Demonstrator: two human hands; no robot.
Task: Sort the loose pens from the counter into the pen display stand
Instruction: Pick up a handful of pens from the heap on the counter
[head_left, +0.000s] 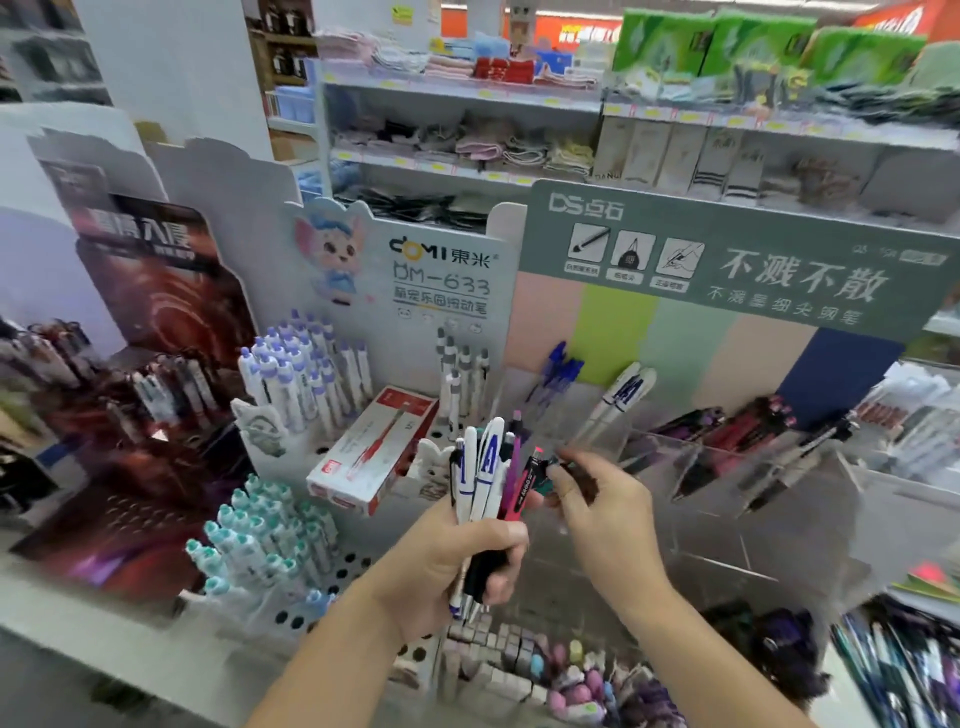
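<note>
**Fistful of pens held before the clear display stand**

Nearest, at the bottom edge: rows of small pale and pastel erasers (498, 660), blurred.

Just above, left hand (447, 561) wrapped tight round a bunch of mixed pens (485, 478) held upright, white barrels with blue lettering at the front, a purple one and a pink-and-black one (524, 486) on the right side of the bunch, tips poking out under the fist. Right hand (602, 499) level with the tops of the bunch, fingertips curled and pinching a small dark pen end (558, 465) right beside the pink-and-black pen; too blurred to tell whether that pen belongs to the bunch or is already clear of it.

Behind the hands, clear acrylic pen display stand (727, 467) with slanted compartments: two white pens with blue print (623, 395) leaning in one, blue-capped pens (563, 371) further back to the left, dark red and black pens (748, 426) to the right.

Left of the bunch, white-and-red cardboard pen box (374, 452) lying on a white perforated rack (343, 566), with teal-capped white pens (260, 540) in front and purple-capped white pens (306, 374) behind.

Further back, grey-green header board with white lettering (727, 260) above pastel panels, and a white card with a cartoon mouse (332, 260).

Farthest, shelves of folded cloths and socks (519, 140), green packs (753, 47) on top.
</note>
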